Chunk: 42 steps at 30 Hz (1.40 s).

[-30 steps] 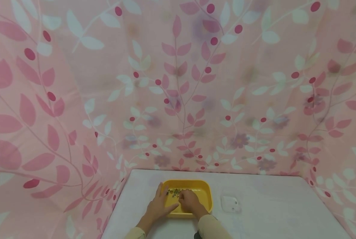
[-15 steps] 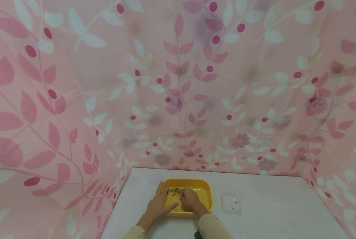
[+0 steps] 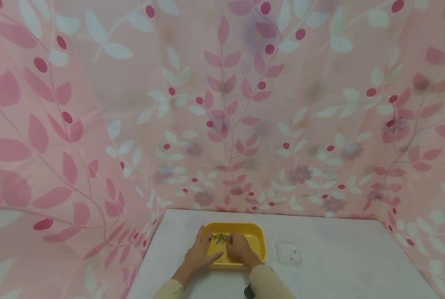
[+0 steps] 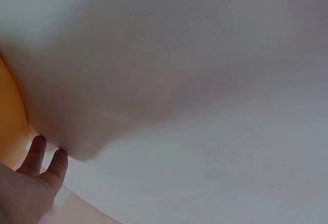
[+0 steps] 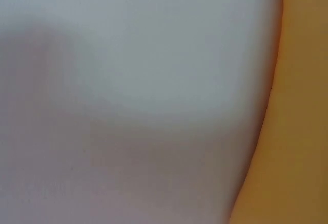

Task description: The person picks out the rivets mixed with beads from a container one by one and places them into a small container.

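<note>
A yellow tray (image 3: 257,227) stands on the white table, and several small greenish, glassy bead-like pieces (image 3: 220,238) lie together in its left back part. My left hand (image 3: 197,255) lies along the tray's left side, fingers stretched toward the back and thumb reaching over the inside. In the left wrist view, two fingertips of that left hand (image 4: 31,188) show beside the tray's yellow wall (image 4: 9,114). My right hand (image 3: 239,247) is over the tray, fingers curled, right beside the pieces. Its fingertips are hidden, so I cannot tell whether it pinches one.
To the right of the tray, a clear, shallow plastic container (image 3: 287,253) sits on the white tabletop (image 3: 338,257), with small dark spots at its right side. Pink floral cloth (image 3: 222,124) hangs behind the table and along both sides.
My right hand has shifted slightly to the right, uncovering a little more of the greenish pieces. The left hand keeps its place at the tray's left side.
</note>
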Each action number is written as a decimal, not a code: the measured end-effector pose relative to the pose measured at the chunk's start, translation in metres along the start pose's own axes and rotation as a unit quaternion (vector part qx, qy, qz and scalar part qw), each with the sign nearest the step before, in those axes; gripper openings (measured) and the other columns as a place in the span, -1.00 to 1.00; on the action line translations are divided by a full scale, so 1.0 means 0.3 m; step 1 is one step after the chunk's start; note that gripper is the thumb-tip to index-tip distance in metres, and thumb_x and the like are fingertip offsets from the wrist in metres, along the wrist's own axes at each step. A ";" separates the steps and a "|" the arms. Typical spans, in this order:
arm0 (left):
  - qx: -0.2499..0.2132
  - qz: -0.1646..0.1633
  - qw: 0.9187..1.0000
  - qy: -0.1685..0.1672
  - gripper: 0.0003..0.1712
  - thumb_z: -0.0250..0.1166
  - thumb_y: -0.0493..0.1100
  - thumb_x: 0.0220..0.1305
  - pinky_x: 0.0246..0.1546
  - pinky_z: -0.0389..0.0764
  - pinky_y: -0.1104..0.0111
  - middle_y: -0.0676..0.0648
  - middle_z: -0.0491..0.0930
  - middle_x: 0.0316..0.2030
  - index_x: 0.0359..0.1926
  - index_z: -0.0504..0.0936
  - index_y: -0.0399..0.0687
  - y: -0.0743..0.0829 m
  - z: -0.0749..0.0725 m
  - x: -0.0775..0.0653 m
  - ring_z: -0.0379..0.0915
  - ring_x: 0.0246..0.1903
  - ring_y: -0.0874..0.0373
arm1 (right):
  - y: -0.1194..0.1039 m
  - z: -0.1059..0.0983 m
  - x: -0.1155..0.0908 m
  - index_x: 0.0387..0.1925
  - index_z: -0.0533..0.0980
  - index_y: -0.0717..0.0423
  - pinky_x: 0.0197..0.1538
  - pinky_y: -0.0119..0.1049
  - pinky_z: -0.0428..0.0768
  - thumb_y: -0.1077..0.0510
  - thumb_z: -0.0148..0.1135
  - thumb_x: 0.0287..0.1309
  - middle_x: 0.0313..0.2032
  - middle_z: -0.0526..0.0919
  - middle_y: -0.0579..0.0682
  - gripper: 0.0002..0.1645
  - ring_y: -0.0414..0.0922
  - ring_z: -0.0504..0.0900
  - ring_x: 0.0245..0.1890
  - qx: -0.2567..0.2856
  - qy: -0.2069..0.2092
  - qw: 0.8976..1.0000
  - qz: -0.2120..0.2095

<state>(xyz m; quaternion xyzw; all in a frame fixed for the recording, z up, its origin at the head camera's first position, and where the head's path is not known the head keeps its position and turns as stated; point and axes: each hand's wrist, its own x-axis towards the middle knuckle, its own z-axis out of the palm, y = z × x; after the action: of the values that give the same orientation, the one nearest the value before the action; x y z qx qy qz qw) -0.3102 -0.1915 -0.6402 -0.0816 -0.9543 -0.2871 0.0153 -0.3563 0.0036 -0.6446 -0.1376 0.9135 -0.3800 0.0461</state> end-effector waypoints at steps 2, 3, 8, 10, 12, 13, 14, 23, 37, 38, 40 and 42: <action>0.001 0.000 1.000 -0.004 0.10 0.28 0.44 0.11 -0.22 0.59 -0.20 -0.25 -0.17 0.56 0.52 0.16 0.03 0.000 0.003 -0.001 0.53 0.03 -0.33 | 0.003 -0.003 -0.004 -0.49 0.51 0.08 -0.45 -0.32 0.44 0.27 0.17 0.17 -0.52 0.51 -0.10 -0.87 -0.17 0.45 -0.49 0.012 -0.003 1.000 0.002; 0.002 0.002 1.000 -0.002 0.10 0.29 0.44 0.11 -0.25 0.59 -0.19 -0.25 -0.17 0.56 0.52 0.16 0.02 -0.003 0.005 -0.001 0.54 0.02 -0.33 | 0.003 -0.004 -0.006 -0.47 0.53 0.10 -0.44 -0.31 0.47 0.27 0.18 0.16 -0.50 0.53 -0.10 -0.89 -0.17 0.46 -0.47 0.016 -0.002 1.000 -0.002; 0.012 0.011 1.000 0.007 0.10 0.29 0.42 0.13 -0.36 0.61 -0.11 -0.28 -0.15 0.55 0.52 0.15 -0.01 -0.009 0.010 -0.003 0.58 -0.08 -0.28 | -0.013 -0.010 -0.011 -0.36 0.63 0.20 -0.32 -0.25 0.58 0.33 0.24 0.15 -0.40 0.65 -0.06 -0.94 -0.17 0.53 -0.38 0.036 0.005 0.999 -0.023; 0.009 0.013 1.000 0.010 0.09 0.30 0.40 0.13 -0.35 0.60 -0.13 -0.29 -0.15 0.55 0.52 0.16 -0.02 -0.006 0.011 -0.002 0.58 -0.09 -0.28 | -0.020 -0.011 -0.009 -0.35 0.64 0.20 -0.28 -0.23 0.61 0.34 0.26 0.13 -0.39 0.66 -0.06 -0.93 -0.17 0.54 -0.37 0.030 0.007 0.999 -0.028; 0.007 0.015 1.000 0.014 0.08 0.31 0.39 0.13 -0.34 0.60 -0.15 -0.29 -0.13 0.55 0.51 0.18 -0.04 -0.007 0.015 0.000 0.57 -0.09 -0.30 | -0.026 -0.015 -0.009 -0.34 0.65 0.20 -0.24 -0.21 0.63 0.33 0.27 0.14 -0.38 0.67 -0.06 -0.93 -0.18 0.55 -0.36 0.029 0.003 0.999 -0.030; 0.009 0.014 1.000 0.015 0.08 0.30 0.40 0.13 -0.33 0.61 -0.15 -0.28 -0.14 0.55 0.51 0.17 -0.03 -0.006 0.017 0.001 0.58 -0.08 -0.29 | -0.029 -0.017 -0.010 -0.33 0.65 0.18 -0.22 -0.21 0.64 0.32 0.28 0.14 -0.37 0.67 -0.07 -0.93 -0.19 0.55 -0.35 0.026 0.001 0.999 -0.029; 0.012 0.013 1.000 0.015 0.08 0.30 0.40 0.13 -0.32 0.61 -0.14 -0.26 -0.14 0.55 0.52 0.17 -0.02 -0.007 0.019 0.003 0.58 -0.07 -0.28 | -0.032 -0.019 -0.010 -0.34 0.65 0.18 -0.21 -0.20 0.64 0.32 0.28 0.13 -0.38 0.67 -0.07 -0.93 -0.19 0.56 -0.34 0.025 0.000 0.999 -0.030; 0.009 0.022 0.999 0.027 0.12 0.26 0.49 0.09 -0.32 0.61 -0.11 -0.24 -0.12 0.56 0.52 0.18 0.02 -0.020 0.026 0.011 0.57 -0.03 -0.27 | -0.051 -0.057 -0.024 -0.29 0.68 0.19 -0.12 -0.14 0.64 0.30 0.28 0.17 -0.34 0.69 -0.08 -0.91 -0.17 0.56 -0.29 0.046 -0.001 0.999 -0.009; 0.016 0.019 0.999 0.022 0.10 0.28 0.43 0.12 -0.37 0.61 -0.09 -0.28 -0.11 0.54 0.51 0.18 -0.05 -0.003 0.006 0.004 0.58 -0.08 -0.29 | -0.043 -0.113 -0.020 -0.35 0.70 0.18 -0.32 -0.39 0.59 0.22 0.35 0.17 -0.42 0.69 -0.15 -0.91 -0.27 0.52 -0.42 0.016 -0.007 0.999 -0.048; 0.017 0.018 1.000 0.018 0.10 0.28 0.43 0.12 -0.37 0.61 -0.08 -0.28 -0.11 0.54 0.51 0.17 -0.04 -0.003 0.004 0.003 0.58 -0.08 -0.28 | -0.042 -0.117 -0.021 -0.35 0.70 0.16 -0.32 -0.39 0.59 0.21 0.35 0.18 -0.42 0.69 -0.16 -0.92 -0.27 0.52 -0.42 0.006 -0.007 0.999 -0.052; 0.014 0.017 1.000 0.013 0.10 0.29 0.43 0.13 -0.39 0.61 -0.06 -0.29 -0.12 0.54 0.51 0.17 -0.05 -0.001 0.000 0.002 0.59 -0.10 -0.28 | -0.042 -0.126 -0.023 -0.35 0.70 0.15 -0.28 -0.38 0.60 0.20 0.34 0.19 -0.42 0.68 -0.16 -0.91 -0.28 0.52 -0.41 -0.008 -0.007 0.998 -0.058; 0.013 0.015 1.000 0.009 0.10 0.29 0.42 0.13 -0.40 0.61 -0.03 -0.29 -0.13 0.55 0.52 0.16 -0.05 -0.001 -0.001 0.001 0.59 -0.12 -0.25 | -0.043 -0.134 -0.024 -0.34 0.70 0.15 -0.25 -0.36 0.61 0.20 0.34 0.19 -0.42 0.69 -0.16 -0.92 -0.28 0.53 -0.40 -0.018 -0.002 0.998 -0.064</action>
<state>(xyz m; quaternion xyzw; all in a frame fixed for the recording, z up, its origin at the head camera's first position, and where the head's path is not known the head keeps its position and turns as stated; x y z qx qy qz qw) -0.3106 -0.1920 -0.6401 -0.0934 -0.9565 -0.2747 0.0299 -0.3542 0.0245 -0.6073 -0.1974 0.9093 -0.3659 0.0207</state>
